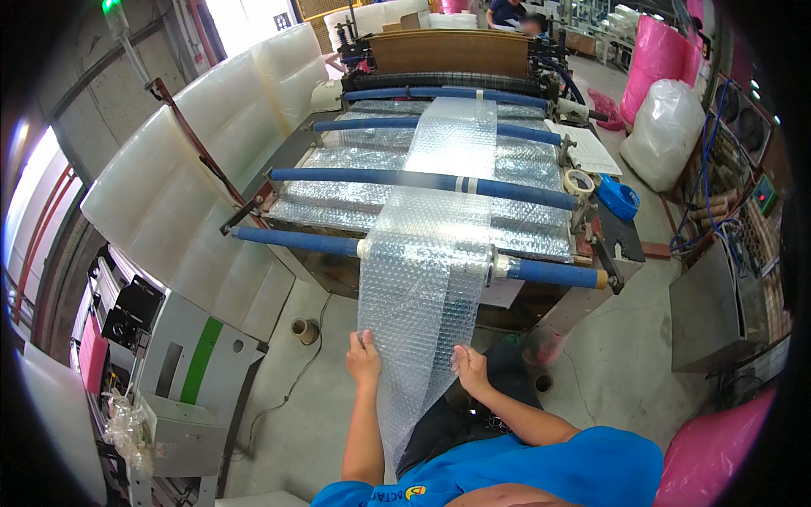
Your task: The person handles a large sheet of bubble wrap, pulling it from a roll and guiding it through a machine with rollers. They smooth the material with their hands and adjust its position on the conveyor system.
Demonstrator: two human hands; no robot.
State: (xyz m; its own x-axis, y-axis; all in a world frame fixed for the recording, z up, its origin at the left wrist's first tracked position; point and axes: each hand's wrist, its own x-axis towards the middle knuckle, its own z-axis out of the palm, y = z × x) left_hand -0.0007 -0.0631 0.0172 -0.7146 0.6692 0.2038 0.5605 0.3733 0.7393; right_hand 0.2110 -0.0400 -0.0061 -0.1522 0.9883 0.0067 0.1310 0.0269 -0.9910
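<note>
A long strip of clear bubble wrap (414, 296) hangs over the front blue roller (557, 272) of a machine and runs down in front of my body. My left hand (363, 361) is closed on its left edge. On the opposite edge, my right hand (470, 370) pinches the film with fingers curled. Between my hands the strip stays spread out, and its lower end narrows towards my lap. Farther back, the strip passes the second blue roller (338, 177), above wider silvery bubble film (541, 220) lying on the machine.
Tape rolls, one cream (578, 182) and one blue (618, 198), sit on the machine's right side. Large white foam rolls (160, 169) line the left. A grey cabinet (190, 355) stands at lower left, a metal box (718, 304) at right. A cable (287, 393) crosses the floor.
</note>
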